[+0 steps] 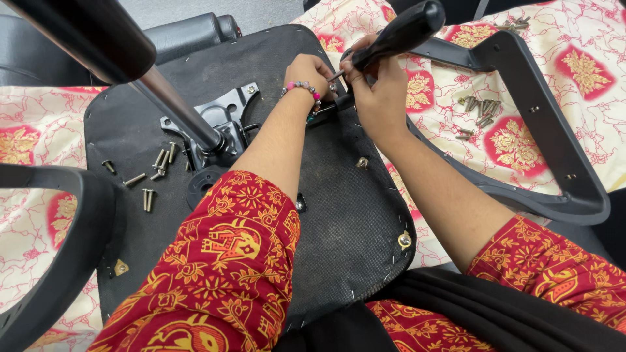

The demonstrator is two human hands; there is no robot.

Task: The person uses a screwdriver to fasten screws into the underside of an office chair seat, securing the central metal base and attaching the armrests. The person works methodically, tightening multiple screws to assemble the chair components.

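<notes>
An upturned office chair seat (339, 215), covered in black fabric, lies in front of me. My right hand (377, 88) grips a black-handled screwdriver (399, 34) with its tip pointing down at the seat's far edge. My left hand (312, 70), with a bead bracelet on the wrist, rests fingers-down right beside the tip, steadying something small that I cannot make out. A black armrest frame (548, 130) reaches from that spot out to the right.
A metal mechanism plate (225, 120) with a gas-lift column (98, 45) stands on the seat's middle left. Loose bolts (156, 166) lie beside it, and several more bolts (479, 112) sit on the patterned cloth (590, 58). Another armrest (59, 248) curves at left.
</notes>
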